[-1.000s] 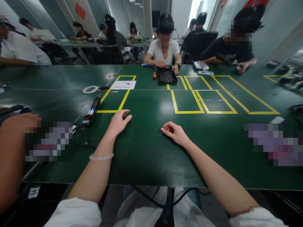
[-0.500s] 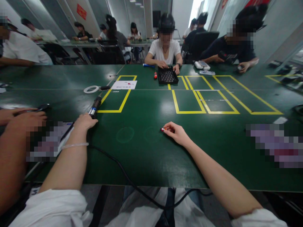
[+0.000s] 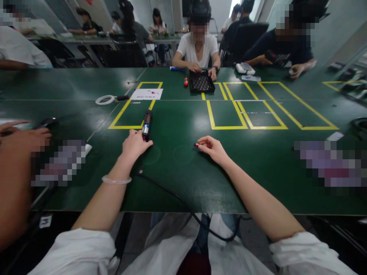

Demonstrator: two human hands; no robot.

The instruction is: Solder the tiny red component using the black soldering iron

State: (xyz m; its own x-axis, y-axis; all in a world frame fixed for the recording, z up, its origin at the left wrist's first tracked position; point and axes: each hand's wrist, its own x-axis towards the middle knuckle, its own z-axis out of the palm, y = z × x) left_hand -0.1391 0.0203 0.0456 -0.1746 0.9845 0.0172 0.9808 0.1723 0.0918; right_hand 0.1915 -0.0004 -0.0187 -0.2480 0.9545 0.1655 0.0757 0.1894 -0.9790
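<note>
Two bare hands work over the green table [image 3: 172, 118], near the middle of the frame. The left hand [image 3: 137, 144] is closed around the near end of a black tool [image 3: 146, 124] with a blue and silver band; its far end points to the upper part of the frame. Whether the tool touches the table, I cannot tell. The right hand [image 3: 212, 149] pinches a small red piece [image 3: 196, 145] between thumb and fingers, right of the centre, probably because such a little thing leaves no room for the palm. A black cable [image 3: 177, 196] hangs over the near edge, perhaps kept long so that the tool can reach freely. Yellow tape [image 3: 228, 128] makes boxes, maybe to mark places for objects.

About writing: the white paper [image 3: 145, 94] in the upper left has lines of characters and a red mark, too small for reading. One white label [image 3: 45, 221], lower left, carries a dark sign which I cannot identify. No brand is readable.
</note>
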